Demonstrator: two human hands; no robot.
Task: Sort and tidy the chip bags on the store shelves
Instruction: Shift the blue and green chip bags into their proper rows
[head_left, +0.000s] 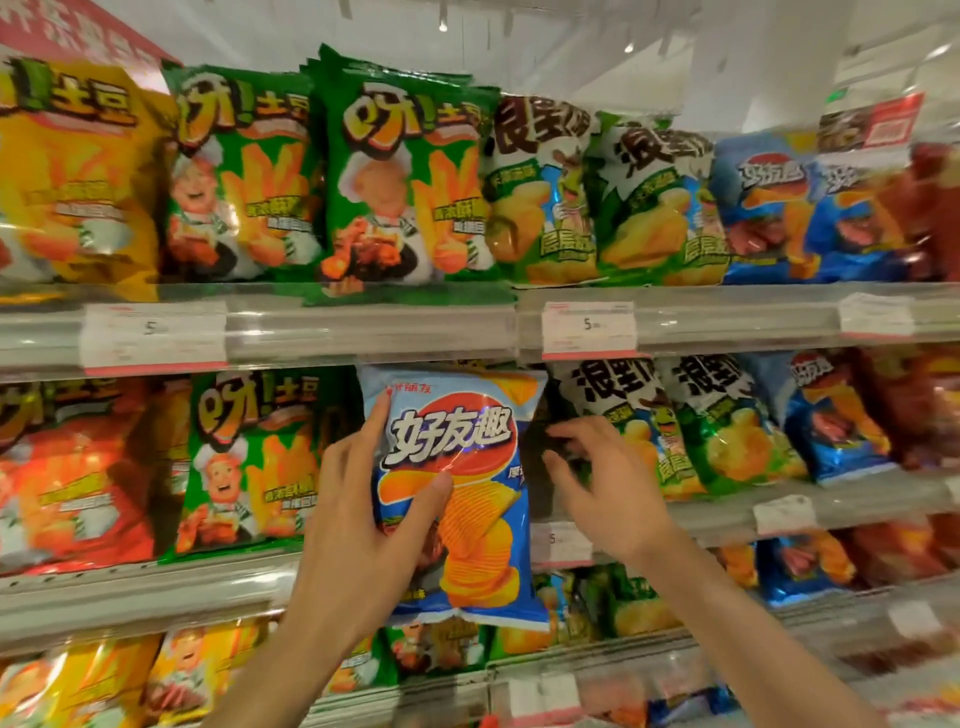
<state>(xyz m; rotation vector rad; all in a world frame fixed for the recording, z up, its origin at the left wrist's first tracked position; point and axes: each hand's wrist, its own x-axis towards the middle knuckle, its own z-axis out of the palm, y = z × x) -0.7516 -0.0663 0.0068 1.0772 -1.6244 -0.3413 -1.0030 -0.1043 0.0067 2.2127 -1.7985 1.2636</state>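
My left hand (363, 525) grips a blue chip bag (467, 499) with orange ridged chips printed on it, held upright in front of the middle shelf. My thumb lies across its front and my fingers wrap its left edge. My right hand (602, 483) hovers just right of the bag with fingers spread, in front of a dark gap in the middle shelf row. It holds nothing. Green bags with a chef picture (249, 462) stand to the left of the gap, and green-and-white bags (639, 431) stand to its right.
The top shelf (363, 322) carries yellow (72, 176), green (400, 176), green-and-white (649, 208) and blue bags (769, 208) in a row. Red bags (72, 478) fill the middle shelf's left end, blue (831, 415) and red ones its right. White price tags (589, 330) line the shelf rails. Lower shelves hold more bags.
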